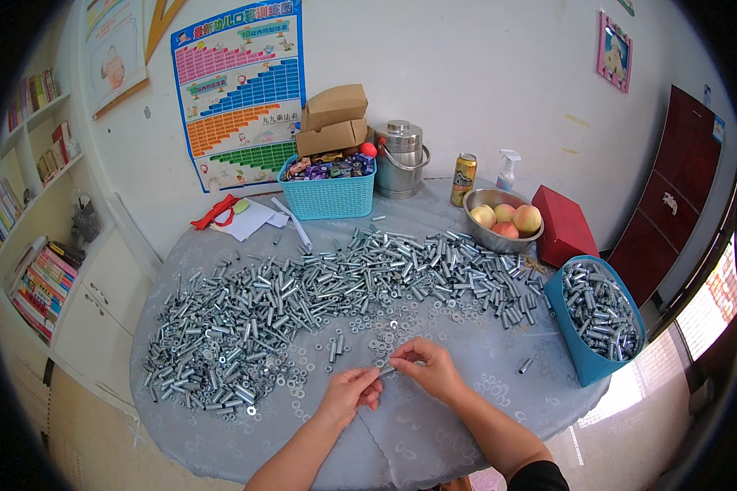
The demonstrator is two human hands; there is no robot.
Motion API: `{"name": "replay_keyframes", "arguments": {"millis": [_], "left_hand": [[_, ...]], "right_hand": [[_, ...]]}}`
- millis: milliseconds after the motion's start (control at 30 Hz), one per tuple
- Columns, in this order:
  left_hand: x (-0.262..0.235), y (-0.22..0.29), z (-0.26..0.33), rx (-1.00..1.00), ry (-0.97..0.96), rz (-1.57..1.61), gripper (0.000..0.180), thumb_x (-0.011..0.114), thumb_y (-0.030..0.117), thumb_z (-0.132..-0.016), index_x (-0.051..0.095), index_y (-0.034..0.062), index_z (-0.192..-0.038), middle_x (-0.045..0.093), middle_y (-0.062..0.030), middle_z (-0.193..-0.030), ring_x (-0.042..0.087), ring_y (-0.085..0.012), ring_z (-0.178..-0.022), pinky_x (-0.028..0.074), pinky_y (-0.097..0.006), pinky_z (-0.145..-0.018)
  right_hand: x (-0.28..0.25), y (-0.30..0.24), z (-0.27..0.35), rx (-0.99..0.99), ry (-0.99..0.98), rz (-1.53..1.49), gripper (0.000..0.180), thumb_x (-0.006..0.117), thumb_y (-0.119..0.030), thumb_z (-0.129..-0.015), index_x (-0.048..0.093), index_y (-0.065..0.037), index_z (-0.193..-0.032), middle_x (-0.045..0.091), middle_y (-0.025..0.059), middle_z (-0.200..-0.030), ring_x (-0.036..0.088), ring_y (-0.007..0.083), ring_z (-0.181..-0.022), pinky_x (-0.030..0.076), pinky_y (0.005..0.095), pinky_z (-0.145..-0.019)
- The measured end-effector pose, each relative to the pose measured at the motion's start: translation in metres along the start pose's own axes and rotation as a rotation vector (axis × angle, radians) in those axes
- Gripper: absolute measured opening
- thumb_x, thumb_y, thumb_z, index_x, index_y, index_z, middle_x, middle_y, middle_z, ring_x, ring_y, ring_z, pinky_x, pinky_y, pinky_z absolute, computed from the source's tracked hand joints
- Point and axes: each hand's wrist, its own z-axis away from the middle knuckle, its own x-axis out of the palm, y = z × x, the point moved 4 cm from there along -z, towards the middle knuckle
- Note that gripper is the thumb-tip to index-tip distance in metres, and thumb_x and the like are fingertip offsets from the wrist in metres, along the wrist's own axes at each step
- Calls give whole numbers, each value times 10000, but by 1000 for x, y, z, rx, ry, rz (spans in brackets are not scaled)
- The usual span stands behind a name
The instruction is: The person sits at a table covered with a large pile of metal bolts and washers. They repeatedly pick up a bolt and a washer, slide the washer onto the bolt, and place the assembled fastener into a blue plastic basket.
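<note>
My left hand (352, 394) and my right hand (431, 370) meet over the near middle of the table. Thumb and fingers of both are closed on a small silvery metal sleeve (386, 371), one end in each hand; the fingers cover much of it. Just beyond them lie scattered flat washers (382, 348). A short way left of the hands, a few loose sleeves (336, 349) lie together. A wide heap of metal sleeves (303, 286) mixed with washers spreads across the table from left to right.
A blue bin (577, 327) full of metal sleeves stands at the right edge, with one loose sleeve (526, 366) near it. Behind the heap are a turquoise basket (327, 196), a steel pot (399, 164), a can (463, 178), a bowl of peaches (487, 237) and a red box (563, 225).
</note>
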Motion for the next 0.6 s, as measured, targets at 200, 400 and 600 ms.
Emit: {"name": "replay_keyframes", "arguments": {"millis": [200, 400, 600], "left_hand": [[-4, -2, -3, -20, -69, 119, 192, 544, 209, -875, 567, 21, -846, 574, -54, -716, 510, -117, -523, 443, -260, -464], [-6, -1, -2, 13, -7, 89, 205, 550, 227, -870, 564, 22, -870, 588, -60, -741, 515, -114, -531, 457, -265, -477], [2, 11, 2, 124, -6, -27, 274, 576, 180, -852, 568, -25, -1034, 624, -102, -842, 557, -105, -561, 508, -259, -535]], "right_hand": [[-1, 4, -3, 88, 37, -400, 134, 627, -124, -816, 625, -26, -907, 618, 19, -870, 556, 81, -773, 448, 214, -665], [-1, 5, -2, -29, -36, -47, 126, 635, -101, -806, 633, -30, -910, 619, 28, -895, 559, 81, -785, 450, 217, -685], [-1, 4, -1, 27, 7, -152, 134, 646, -85, -791, 628, -18, -906, 611, 33, -879, 564, 91, -774, 454, 226, -697]]}}
